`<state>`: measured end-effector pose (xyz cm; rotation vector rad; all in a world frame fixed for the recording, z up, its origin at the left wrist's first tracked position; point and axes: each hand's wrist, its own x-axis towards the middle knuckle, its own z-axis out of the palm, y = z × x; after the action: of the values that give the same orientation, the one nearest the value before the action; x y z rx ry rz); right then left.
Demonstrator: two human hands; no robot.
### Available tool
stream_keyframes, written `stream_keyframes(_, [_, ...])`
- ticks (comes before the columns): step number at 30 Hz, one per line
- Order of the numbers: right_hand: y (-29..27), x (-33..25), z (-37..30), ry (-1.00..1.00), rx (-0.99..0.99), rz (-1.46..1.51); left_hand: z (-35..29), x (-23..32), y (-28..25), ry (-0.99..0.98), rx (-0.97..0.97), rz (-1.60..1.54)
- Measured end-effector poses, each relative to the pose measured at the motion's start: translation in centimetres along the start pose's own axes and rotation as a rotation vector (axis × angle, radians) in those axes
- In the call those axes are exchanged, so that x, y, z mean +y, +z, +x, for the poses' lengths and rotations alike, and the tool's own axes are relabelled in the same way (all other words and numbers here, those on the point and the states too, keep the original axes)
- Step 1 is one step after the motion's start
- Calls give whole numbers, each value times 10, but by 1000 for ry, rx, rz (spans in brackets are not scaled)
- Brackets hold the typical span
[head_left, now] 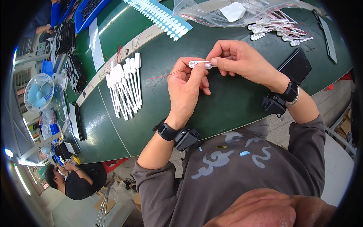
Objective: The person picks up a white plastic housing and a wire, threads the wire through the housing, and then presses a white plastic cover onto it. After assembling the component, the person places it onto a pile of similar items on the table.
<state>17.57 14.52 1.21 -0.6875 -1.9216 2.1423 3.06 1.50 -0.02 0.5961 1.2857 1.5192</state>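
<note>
Both hands hold one small white plastic piece (200, 64) with thin red wires (166, 74) trailing to the left, a little above the green table (227, 102). My left hand (186, 89) pinches its left end between thumb and fingers. My right hand (242, 60) grips its right end with the fingertips. Each wrist carries a black band with a small black device.
A row of white long-stemmed pieces (126, 85) lies left of my hands. More white pieces with wires (278, 30) and a clear plastic bag (227, 11) lie at the far side. A black flat object (297, 64) sits to the right. A small fan (39, 92) and another person (75, 181) are at the left.
</note>
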Motion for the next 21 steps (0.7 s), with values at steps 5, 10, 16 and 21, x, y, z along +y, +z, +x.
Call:
stream_keyframes(5, [2,0,-1,-48,10,-44,0,-1,-2,6,-8,-6])
stream_keyframes(10, [2,4,-1,-146,87,-176,1,0,-3,26,16,-30])
stream_keyframes(16, [5,1,-2,-321,140,-457,3,1,-5,23,36,-73])
stream_keyframes(21, [8,3,-3,-509,209,-610,4,0,-8,11,39,-91])
